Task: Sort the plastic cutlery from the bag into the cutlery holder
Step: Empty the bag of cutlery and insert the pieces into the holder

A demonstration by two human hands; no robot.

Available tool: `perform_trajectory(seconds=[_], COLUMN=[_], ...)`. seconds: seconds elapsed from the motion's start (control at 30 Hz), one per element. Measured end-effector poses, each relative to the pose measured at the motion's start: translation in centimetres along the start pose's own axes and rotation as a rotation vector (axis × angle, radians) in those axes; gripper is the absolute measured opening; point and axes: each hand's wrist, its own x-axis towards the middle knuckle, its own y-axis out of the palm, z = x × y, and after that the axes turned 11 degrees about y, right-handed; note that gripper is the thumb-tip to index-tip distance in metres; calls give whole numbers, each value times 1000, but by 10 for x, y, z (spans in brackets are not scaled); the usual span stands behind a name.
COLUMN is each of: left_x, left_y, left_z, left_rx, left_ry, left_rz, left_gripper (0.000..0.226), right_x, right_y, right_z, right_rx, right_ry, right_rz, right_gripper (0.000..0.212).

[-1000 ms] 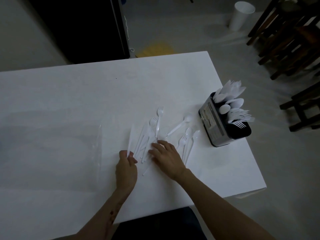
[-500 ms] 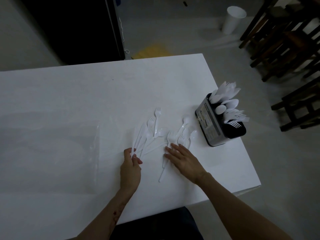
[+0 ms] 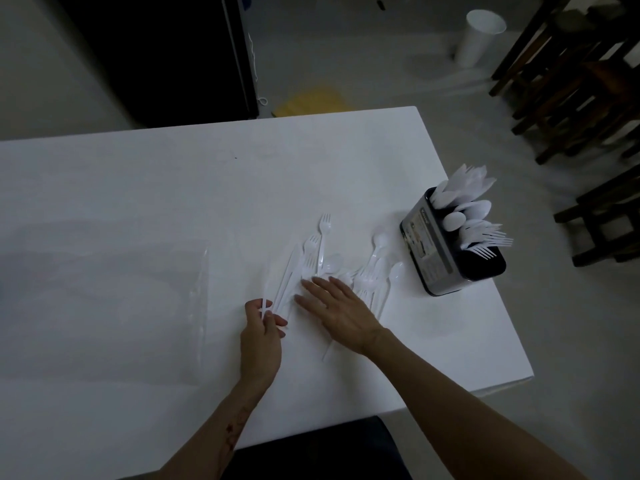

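Your left hand (image 3: 260,337) pinches the handle end of a white plastic knife (image 3: 266,299) at the near edge of the loose cutlery pile (image 3: 325,268). Your right hand (image 3: 341,311) lies flat, fingers straight and released, pressing on pieces in the middle of that pile. The pile (forks, spoons and knives, all white) sits on the white desk (image 3: 138,188), just left of the dark cutlery holder (image 3: 446,258), which stands near the desk's right edge with spoons and forks sticking out. The clear empty bag (image 3: 114,306) lies flat to the left, well apart from the pile.
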Motion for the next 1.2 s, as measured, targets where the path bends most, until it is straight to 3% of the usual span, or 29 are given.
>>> perform_trajectory(seconds=[0.13, 0.53, 0.6, 0.67, 0.73, 0.8, 0.93, 1.07, 1.2], left_x=[2, 6, 5, 5, 5, 6, 9, 11, 15], left_y=[-4, -6, -8, -10, -14, -16, -20, -22, -24], left_z=[1, 5, 7, 10, 13, 16, 23, 24, 23], left_rx=[13, 24, 35, 31, 29, 45, 43, -5, -40], left_ry=[15, -6, 8, -6, -30, -43, -79, -90, -97], left_rz=[-12, -32, -33, -41, -59, -82, -96, -89, -101], left_gripper=[19, 15, 18, 20, 20, 19, 17, 17, 19], right_x=[16, 12, 28, 46, 65, 80, 94, 100, 91], right_y=[-1, -2, -8, -17, -24, -28, -26, -27, -38], right_z=[12, -4, 7, 23, 33, 37, 40, 35, 30], right_rx=[8, -16, 16, 119, 279, 378, 422, 643, 848], right_ry=[-2, 56, 163, 409, 715, 905, 987, 1128, 1146], right_rz=[21, -234, -250, -242, -145, -16, 100, 144, 105], right_gripper=[73, 37, 29, 23, 35, 51, 58, 37, 17])
